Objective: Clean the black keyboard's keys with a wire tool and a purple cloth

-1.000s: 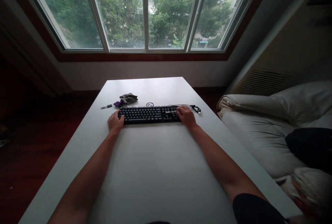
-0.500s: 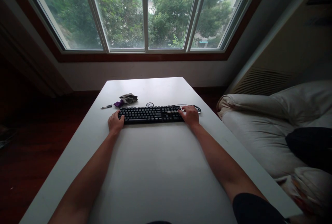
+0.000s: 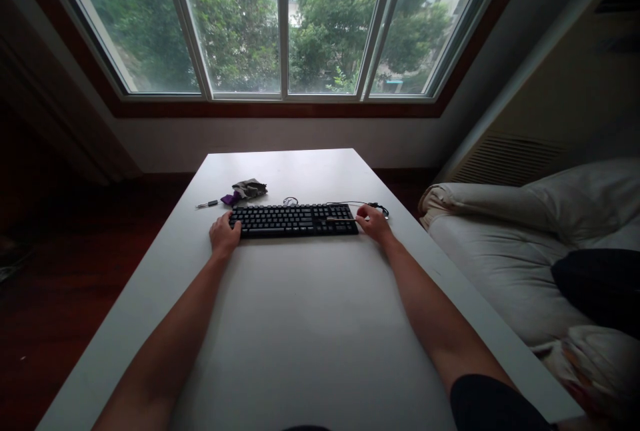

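Observation:
A black computer keyboard (image 3: 285, 220) lies flat on the white table. My left hand (image 3: 225, 232) grips its left end, the thumb on the near side and the fingers round the edge. At the other end, my right hand (image 3: 373, 221) pinches a thin, pale stick (image 3: 341, 220) between thumb and fingertips. The stick points left across the number keys; whether its tip touches them I cannot tell. Its exact kind is too small to make out.
Behind the keyboard lie a crumpled grey and purple cloth (image 3: 250, 188) and a small pen-like tool (image 3: 207, 204). A black cable (image 3: 377, 207) runs behind my right hand. The white table (image 3: 300, 324) stands before a window, with a pale sofa (image 3: 495, 251) at right.
My right hand has shifted slightly right, off the keyboard's right end, and its fingers have drawn together on the stick. My left hand stays on the keyboard.

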Action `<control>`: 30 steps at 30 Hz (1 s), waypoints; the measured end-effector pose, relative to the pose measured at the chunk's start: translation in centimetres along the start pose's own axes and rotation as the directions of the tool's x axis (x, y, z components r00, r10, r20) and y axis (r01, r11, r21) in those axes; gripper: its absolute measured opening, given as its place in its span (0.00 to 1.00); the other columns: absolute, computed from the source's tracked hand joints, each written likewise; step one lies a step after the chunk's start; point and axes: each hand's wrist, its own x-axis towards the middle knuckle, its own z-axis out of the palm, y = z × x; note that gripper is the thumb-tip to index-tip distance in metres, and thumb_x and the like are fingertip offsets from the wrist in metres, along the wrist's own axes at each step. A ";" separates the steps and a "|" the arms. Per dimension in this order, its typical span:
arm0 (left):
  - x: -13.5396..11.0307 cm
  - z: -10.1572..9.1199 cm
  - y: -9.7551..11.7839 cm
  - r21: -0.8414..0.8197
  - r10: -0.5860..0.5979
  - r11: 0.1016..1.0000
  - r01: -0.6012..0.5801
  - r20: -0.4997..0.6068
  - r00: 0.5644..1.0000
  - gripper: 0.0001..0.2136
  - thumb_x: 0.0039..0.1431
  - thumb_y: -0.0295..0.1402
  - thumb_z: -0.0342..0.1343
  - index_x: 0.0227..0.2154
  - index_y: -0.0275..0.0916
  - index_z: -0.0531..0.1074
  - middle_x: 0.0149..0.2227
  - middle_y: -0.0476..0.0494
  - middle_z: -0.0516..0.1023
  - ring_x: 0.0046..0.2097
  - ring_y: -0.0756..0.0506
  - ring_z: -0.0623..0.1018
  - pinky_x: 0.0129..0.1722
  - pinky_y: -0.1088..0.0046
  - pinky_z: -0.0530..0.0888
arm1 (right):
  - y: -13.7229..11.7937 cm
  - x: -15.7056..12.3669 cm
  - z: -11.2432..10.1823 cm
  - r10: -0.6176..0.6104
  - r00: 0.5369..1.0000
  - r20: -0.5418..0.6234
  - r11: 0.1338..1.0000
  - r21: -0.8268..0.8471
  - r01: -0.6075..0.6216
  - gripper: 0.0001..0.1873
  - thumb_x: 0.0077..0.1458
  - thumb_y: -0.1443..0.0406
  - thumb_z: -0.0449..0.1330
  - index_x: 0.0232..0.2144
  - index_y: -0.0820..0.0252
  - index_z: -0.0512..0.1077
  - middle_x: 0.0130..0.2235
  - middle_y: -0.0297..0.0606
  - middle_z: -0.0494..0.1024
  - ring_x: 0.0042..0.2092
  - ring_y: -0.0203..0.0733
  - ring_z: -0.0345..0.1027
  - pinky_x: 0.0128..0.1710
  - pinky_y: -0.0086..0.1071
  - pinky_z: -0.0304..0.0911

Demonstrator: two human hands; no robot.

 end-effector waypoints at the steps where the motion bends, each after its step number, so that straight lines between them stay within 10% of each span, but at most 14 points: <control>1: 0.0 0.0 0.0 0.000 0.001 1.000 -0.001 -0.001 1.000 0.22 0.63 0.40 0.51 0.58 0.39 0.70 0.54 0.36 0.76 0.54 0.35 0.74 0.58 0.57 0.67 | 0.3 -0.1 0.0 0.027 0.999 0.032 1.000 0.009 -0.027 0.05 0.53 0.61 0.58 0.30 0.56 0.72 0.31 0.36 0.77 0.33 0.44 0.67 0.35 0.36 0.62; 14: 0.0 -0.1 0.1 -0.012 -0.007 1.000 0.008 0.011 1.000 0.22 0.64 0.40 0.51 0.59 0.39 0.69 0.55 0.35 0.75 0.55 0.35 0.74 0.59 0.56 0.66 | 1.2 0.4 1.1 0.007 0.990 -0.143 0.995 -0.093 -0.021 0.14 0.62 0.58 0.53 0.33 0.58 0.75 0.34 0.43 0.76 0.38 0.49 0.67 0.43 0.41 0.62; 30: 0.0 0.0 0.0 -0.002 -0.002 1.000 0.002 0.006 1.000 0.22 0.64 0.40 0.51 0.59 0.39 0.69 0.55 0.36 0.76 0.55 0.36 0.74 0.59 0.58 0.66 | -5.2 -0.1 2.2 -0.079 0.993 -0.088 0.992 -0.107 0.070 0.16 0.65 0.53 0.54 0.31 0.54 0.73 0.35 0.43 0.74 0.42 0.51 0.67 0.45 0.42 0.63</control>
